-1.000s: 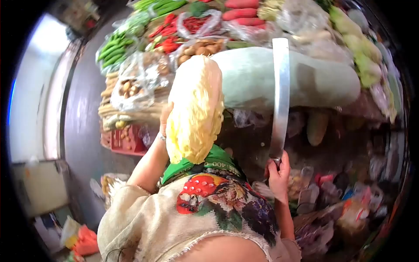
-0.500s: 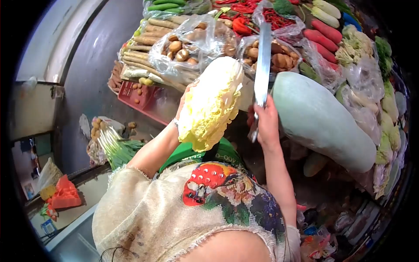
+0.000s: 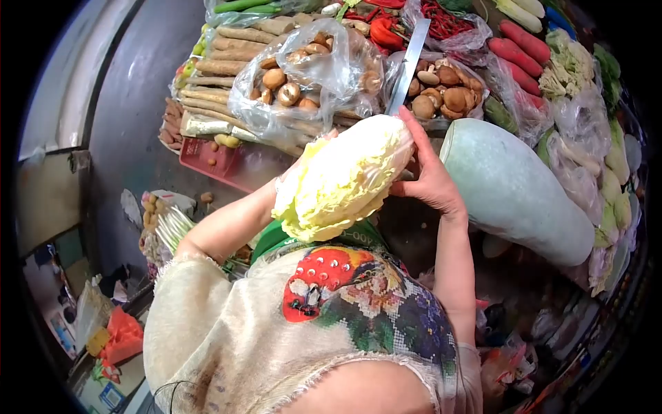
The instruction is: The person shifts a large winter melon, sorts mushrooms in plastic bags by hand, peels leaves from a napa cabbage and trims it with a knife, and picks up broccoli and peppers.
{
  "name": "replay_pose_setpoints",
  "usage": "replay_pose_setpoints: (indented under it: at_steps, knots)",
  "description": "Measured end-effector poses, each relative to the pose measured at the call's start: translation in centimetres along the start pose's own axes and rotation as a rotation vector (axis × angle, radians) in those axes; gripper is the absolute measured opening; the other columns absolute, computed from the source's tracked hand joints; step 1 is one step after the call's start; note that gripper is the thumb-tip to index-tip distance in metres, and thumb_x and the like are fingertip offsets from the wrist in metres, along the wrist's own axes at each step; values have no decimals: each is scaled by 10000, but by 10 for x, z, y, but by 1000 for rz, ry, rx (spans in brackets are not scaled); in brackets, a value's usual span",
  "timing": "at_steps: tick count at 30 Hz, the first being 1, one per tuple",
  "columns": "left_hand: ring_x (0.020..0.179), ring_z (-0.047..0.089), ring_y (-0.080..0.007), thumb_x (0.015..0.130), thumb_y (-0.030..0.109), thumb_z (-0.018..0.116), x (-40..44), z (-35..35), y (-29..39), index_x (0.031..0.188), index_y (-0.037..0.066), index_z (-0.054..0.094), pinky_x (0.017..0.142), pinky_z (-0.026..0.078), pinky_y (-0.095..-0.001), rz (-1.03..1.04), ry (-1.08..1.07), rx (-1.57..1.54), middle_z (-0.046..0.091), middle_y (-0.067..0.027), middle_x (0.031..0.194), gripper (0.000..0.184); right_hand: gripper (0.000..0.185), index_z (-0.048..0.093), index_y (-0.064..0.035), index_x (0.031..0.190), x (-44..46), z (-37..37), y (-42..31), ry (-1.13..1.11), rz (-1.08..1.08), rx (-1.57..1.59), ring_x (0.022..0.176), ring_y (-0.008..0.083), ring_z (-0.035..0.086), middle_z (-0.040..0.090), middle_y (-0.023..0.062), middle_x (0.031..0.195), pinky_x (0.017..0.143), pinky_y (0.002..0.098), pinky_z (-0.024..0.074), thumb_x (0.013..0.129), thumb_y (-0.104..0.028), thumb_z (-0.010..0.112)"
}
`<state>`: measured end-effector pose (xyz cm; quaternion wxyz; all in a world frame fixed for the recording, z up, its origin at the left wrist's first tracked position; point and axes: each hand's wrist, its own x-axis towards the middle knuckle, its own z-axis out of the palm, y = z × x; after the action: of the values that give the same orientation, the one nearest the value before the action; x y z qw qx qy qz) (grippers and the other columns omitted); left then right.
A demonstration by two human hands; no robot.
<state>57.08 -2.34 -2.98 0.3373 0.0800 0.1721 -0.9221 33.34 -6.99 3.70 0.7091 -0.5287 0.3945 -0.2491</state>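
A pale yellow napa cabbage point(image 3: 345, 179) lies tilted between my hands, in front of my body. My left hand point(image 3: 295, 168) supports it from the left and underneath; most of those fingers are hidden behind the leaves. At the upper right end, my right hand point(image 3: 436, 176) curves around the cabbage with its thumb and fingers spread across the end. Beyond that end a long knife point(image 3: 412, 65) points away from me over the mushrooms. Its handle is hidden behind the cabbage, so whether a hand holds it cannot be told.
A large winter melon point(image 3: 514, 190) lies close to the right. Bagged mushrooms point(image 3: 283, 79), long brown roots point(image 3: 238, 52), loose mushrooms point(image 3: 448, 93) and red radishes point(image 3: 524, 45) cover the stall. A red crate point(image 3: 214, 159) stands left, near spring onions point(image 3: 176, 231).
My right hand has moved from the knife's handle onto the cabbage's end. The knife has shifted away from me, and its handle is now hidden. The cabbage has tilted to the right.
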Motion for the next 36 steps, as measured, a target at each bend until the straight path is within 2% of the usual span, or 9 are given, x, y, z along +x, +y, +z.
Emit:
replay_pose_setpoints:
  at_steps: [4,8,9,14,17,19,20,29,36]
  knots:
    - [1215,570,-294,902,693,432,-13,44,7,1436,70,423,1045,451,-443,-1,85,218,529,-143,1393,820,1153,317,-168,1481,16,-3,24,52,-162,-246,1286,187,426,436,20,1399,1093,350,364,498,123,844]
    - [1263,511,-274,937,623,451,-21,38,19,1408,131,456,1055,415,-476,375,85,962,510,-126,1394,682,1058,321,-170,1473,14,30,45,92,-93,351,1290,205,430,446,28,1395,1096,353,362,588,16,868]
    - [1287,497,-239,910,687,440,-16,40,25,1413,158,464,1074,392,-472,307,-48,230,501,-77,1429,731,999,316,-165,1466,15,37,51,166,-91,397,1280,217,447,448,40,1393,1060,359,405,638,-34,859]
    - [1324,449,-261,825,827,355,-15,52,21,1492,128,337,1135,299,-451,378,-27,378,430,-57,1487,967,831,259,-111,1418,11,61,58,316,-26,411,1140,217,552,483,83,1309,760,345,573,800,-220,803]
    - [1312,455,-252,798,708,612,-5,45,13,1499,84,289,1131,309,-418,585,-202,576,446,-85,1465,993,779,266,-93,1396,2,66,48,351,-53,273,1123,212,547,486,98,1277,766,338,571,831,-258,778]
    - [1285,478,-227,737,403,831,-2,38,16,1481,60,290,1103,354,-392,720,88,1174,494,-106,1407,982,721,284,-84,1381,-3,68,41,388,-80,131,1067,189,567,497,106,1241,745,317,568,860,-263,749]
    - [1254,504,-204,677,137,865,-1,38,19,1450,37,321,1058,409,-360,622,155,896,523,-100,1365,951,708,306,-33,1350,-7,67,32,353,-17,134,1043,181,564,511,121,1206,797,308,530,850,-245,761]
    - [1222,556,-208,714,186,842,-5,27,1,1427,29,381,1040,446,-355,486,142,776,566,-95,1334,864,591,541,-83,1297,-8,53,-25,475,-252,-466,783,99,538,506,54,1130,636,234,459,771,-153,803]
    - [1211,554,-191,718,135,832,-2,16,-9,1419,35,391,1038,446,-355,481,175,777,560,-86,1332,835,274,589,-72,1010,1,69,-16,473,-363,-739,786,290,605,518,79,929,662,382,509,788,-93,749]
